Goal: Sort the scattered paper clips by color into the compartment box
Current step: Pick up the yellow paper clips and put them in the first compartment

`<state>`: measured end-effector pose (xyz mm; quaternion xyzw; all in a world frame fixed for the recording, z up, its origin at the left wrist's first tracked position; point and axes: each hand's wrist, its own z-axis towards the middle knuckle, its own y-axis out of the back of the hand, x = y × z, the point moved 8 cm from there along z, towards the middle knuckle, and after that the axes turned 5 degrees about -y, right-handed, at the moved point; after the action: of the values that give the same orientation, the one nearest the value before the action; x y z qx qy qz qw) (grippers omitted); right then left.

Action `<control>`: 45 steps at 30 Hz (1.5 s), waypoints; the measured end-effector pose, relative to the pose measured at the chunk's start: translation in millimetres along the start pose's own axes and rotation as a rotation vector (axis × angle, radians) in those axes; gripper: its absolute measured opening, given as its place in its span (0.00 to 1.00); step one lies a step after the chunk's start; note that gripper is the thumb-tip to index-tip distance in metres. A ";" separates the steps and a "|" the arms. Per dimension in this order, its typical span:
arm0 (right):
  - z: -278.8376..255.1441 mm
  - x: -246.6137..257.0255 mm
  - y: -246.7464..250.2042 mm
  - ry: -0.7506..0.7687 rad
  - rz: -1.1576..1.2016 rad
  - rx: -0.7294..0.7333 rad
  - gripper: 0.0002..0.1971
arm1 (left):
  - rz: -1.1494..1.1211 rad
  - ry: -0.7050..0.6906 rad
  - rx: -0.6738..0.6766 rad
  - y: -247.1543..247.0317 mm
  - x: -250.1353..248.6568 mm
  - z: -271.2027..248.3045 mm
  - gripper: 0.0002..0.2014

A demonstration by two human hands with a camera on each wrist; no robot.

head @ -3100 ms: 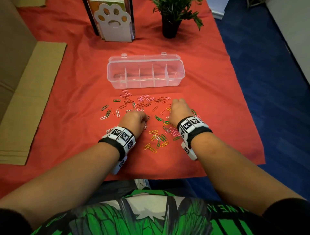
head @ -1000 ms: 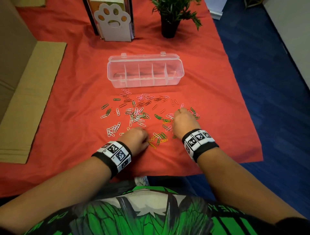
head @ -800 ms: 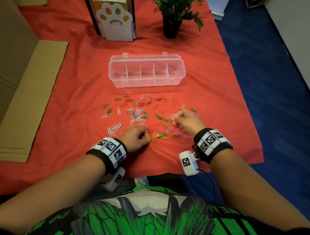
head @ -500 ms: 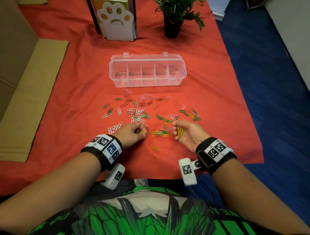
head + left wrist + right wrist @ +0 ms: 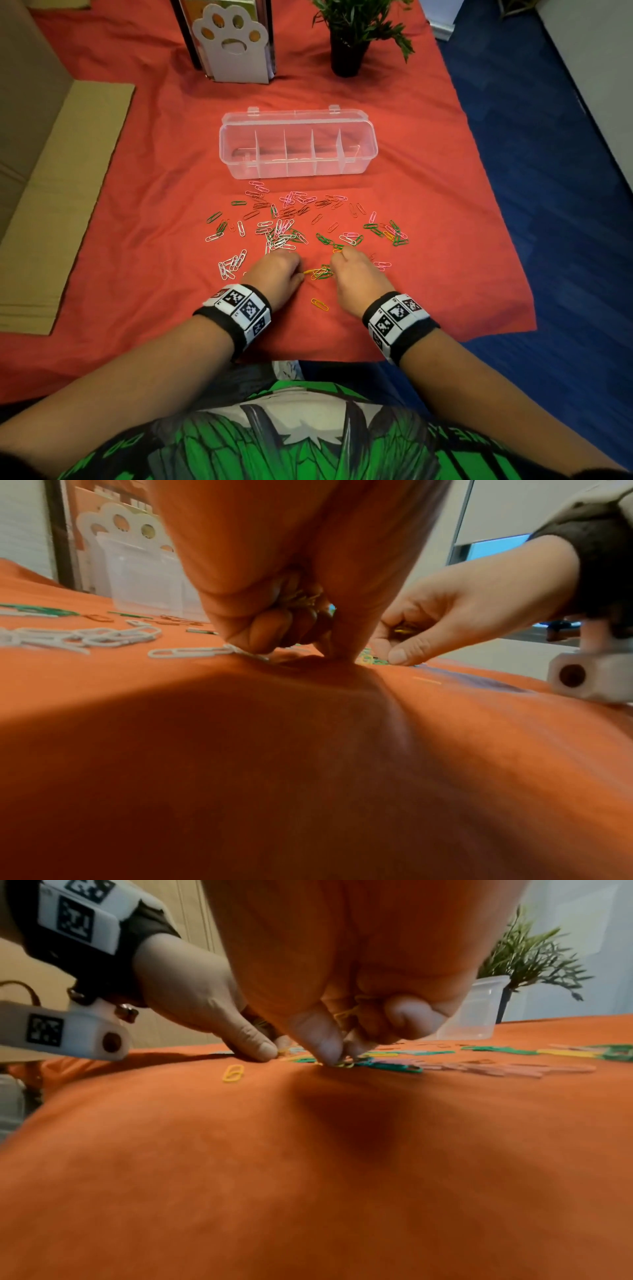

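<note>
Coloured paper clips [image 5: 291, 226] lie scattered on the red cloth in front of the clear compartment box [image 5: 298, 164], whose lid is open. My left hand [image 5: 300, 274] and right hand [image 5: 334, 266] meet over a small yellow and green pile [image 5: 320, 273]. In the left wrist view the left hand [image 5: 329, 653] keeps yellow clips [image 5: 304, 599] in its curled fingers, thumb tip on the cloth. My right hand [image 5: 337, 1058] pinches at a yellow clip on the pile and holds more yellow clips [image 5: 352, 1007] in its palm. One yellow clip [image 5: 319, 304] lies alone nearer me.
A white paw-shaped stand [image 5: 233, 44] and a potted plant [image 5: 349, 37] stand behind the box. Flat cardboard [image 5: 58, 205] lies at the left. The cloth's right edge [image 5: 507, 260] drops to blue floor. White clips [image 5: 233, 263] cluster left of my left hand.
Half a second ago my right hand lay palm up showing yellow clips; it has turned palm down onto the yellow and green pile. The left hand has stayed at the pile's left side.
</note>
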<state>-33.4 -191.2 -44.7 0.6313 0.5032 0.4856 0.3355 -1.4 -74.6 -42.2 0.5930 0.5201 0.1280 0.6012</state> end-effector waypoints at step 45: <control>34.1 8.1 29.9 0.116 -0.164 -0.072 0.10 | -1.552 0.410 0.270 -9.9 -9.8 -12.4 0.05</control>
<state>8.5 -189.3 -25.5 0.5462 0.5541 0.5101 0.3667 -19.8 -77.6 -42.9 0.0960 0.8937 -0.2829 0.3348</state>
